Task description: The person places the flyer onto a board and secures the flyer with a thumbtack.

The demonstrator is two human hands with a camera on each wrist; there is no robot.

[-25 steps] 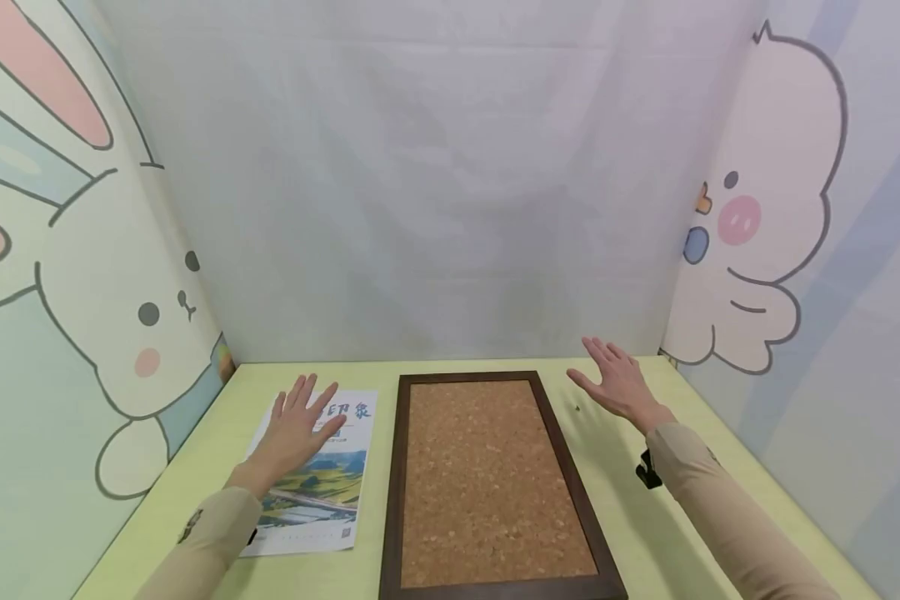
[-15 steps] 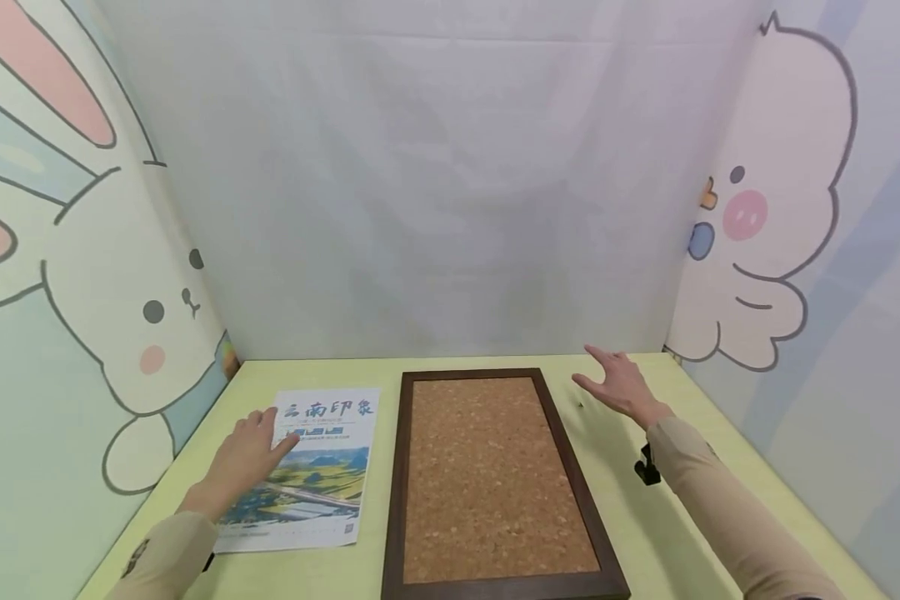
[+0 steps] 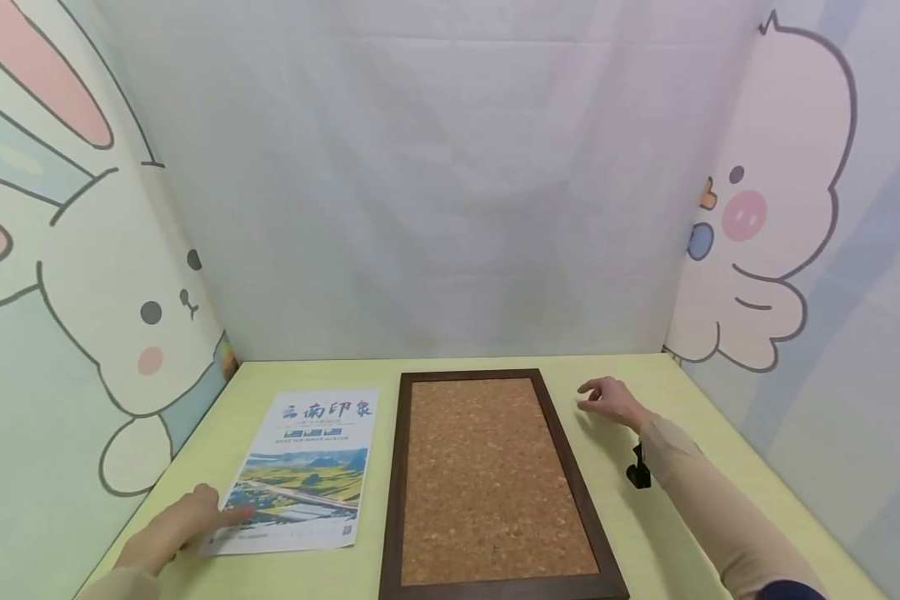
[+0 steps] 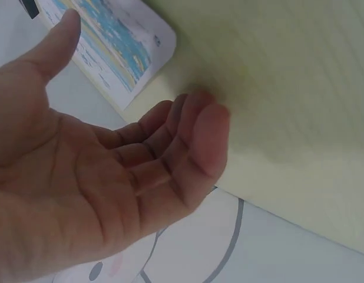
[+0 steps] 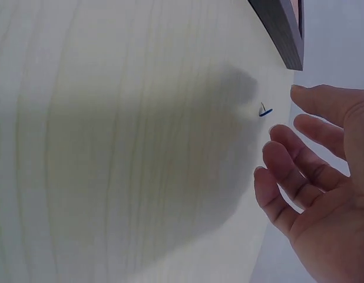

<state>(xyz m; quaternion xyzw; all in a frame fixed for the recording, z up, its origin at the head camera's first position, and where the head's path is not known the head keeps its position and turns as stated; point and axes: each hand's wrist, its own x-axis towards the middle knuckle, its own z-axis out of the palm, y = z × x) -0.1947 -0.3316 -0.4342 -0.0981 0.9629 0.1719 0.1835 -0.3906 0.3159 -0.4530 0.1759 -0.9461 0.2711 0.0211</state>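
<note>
A paper poster (image 3: pixel 300 479) with a landscape picture and blue lettering lies flat on the left side of the table. My left hand (image 3: pixel 180 525) is at its lower left corner, the thumb over the printed edge. In the left wrist view the fingers of that hand (image 4: pixel 93 171) curl loosely around nothing, just off the paper. A thumbtack (image 5: pixel 265 110) with a blue head lies point up on the table. My right hand (image 3: pixel 611 402) hovers close beside it, with thumb and fingers apart and nothing between them. From the head view the tack is hidden.
A cork board (image 3: pixel 491 483) in a dark brown frame lies between the two hands. The pale yellow-green table (image 3: pixel 270 375) meets a plain grey wall (image 3: pixel 450 208) behind and cartoon-printed walls on both sides.
My left hand has moved left and toward me, from above the poster to its lower left corner. My right hand has lowered toward the thumbtack, its fingers more bent.
</note>
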